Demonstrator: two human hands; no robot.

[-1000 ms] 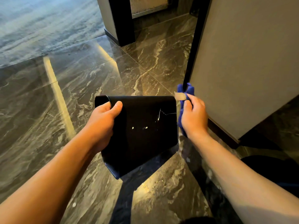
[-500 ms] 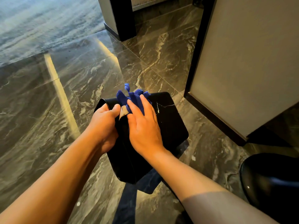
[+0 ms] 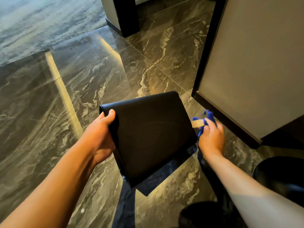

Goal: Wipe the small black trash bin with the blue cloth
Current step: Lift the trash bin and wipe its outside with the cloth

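The small black trash bin [image 3: 153, 134] is held tilted above the marble floor, one flat side facing me. My left hand [image 3: 100, 137] grips its left edge, thumb on the facing side. My right hand [image 3: 211, 139] is at the bin's right edge, closed on the bunched blue cloth [image 3: 208, 116], whose beige tag sticks out to the left. The cloth lies against the bin's right side wall, which is hidden from me.
Glossy dark marble floor [image 3: 82, 83] stretches left and ahead. A beige panel with a dark base [image 3: 246, 66] stands close on the right. A dark pillar [image 3: 125, 15] rises at the top. A round black object [image 3: 283, 175] sits at the lower right.
My right hand with the cloth swept from the bin's top left, beside my left thumb, across to the right edge. The bin turned slightly and shifted right.
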